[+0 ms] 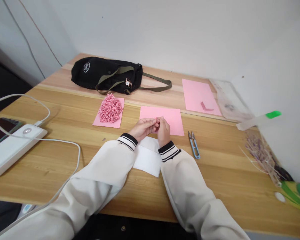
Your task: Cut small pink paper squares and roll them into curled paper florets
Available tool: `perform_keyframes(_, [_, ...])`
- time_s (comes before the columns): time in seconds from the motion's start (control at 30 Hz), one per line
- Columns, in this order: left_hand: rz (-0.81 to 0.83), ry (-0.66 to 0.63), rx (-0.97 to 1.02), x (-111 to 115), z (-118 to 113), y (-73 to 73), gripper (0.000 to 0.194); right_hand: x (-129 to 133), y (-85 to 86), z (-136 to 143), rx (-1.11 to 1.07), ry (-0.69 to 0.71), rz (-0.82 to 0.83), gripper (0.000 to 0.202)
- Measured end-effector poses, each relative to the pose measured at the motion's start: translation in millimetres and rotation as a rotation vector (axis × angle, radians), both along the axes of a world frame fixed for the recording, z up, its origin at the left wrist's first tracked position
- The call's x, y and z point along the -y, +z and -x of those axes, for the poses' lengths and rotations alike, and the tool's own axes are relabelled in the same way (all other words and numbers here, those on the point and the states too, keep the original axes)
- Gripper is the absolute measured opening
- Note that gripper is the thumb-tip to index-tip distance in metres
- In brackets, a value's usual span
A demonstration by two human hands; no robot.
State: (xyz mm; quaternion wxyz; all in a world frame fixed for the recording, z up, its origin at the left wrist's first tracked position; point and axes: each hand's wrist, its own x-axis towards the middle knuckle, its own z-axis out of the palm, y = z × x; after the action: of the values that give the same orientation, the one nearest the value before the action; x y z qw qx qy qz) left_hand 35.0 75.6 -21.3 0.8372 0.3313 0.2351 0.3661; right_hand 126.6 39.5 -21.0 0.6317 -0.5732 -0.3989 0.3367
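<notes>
My left hand (144,128) and my right hand (163,131) meet above a pink sheet of paper (173,120), fingertips pinched together. A tiny pink piece (155,118) shows at the left fingertips; its full shape is hidden. What the right fingers grip is too small to make out. Below my wrists lies a folded white paper (147,159). To the left, a heap of small pink bead-tipped strands (110,109) rests on a smaller pink paper (100,121). Blue thread snips (194,145) lie right of my right hand, blades pointing away.
Behind are a black bag (110,74) with olive straps and a pink sheet (196,93) bearing a small folded pink strip (206,106). At left, a white power strip (20,146) has a trailing cable (78,156). Dried flowers (261,155) and a green-tipped plastic stick (257,120) are at right.
</notes>
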Motion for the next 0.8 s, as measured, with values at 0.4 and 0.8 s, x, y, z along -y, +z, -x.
perform_keyframes(0.4, [-0.003, -0.001, -0.01, -0.2, -0.3, 0.8, 0.022, 0.0, 0.8, -0.1, -0.009, 0.004, 0.017, 0.041])
perform_keyframes(0.8, [-0.002, 0.003, -0.016, 0.6, -0.3, 1.5, 0.028, 1.2, 2.9, 0.4, -0.007, -0.002, 0.021, 0.038])
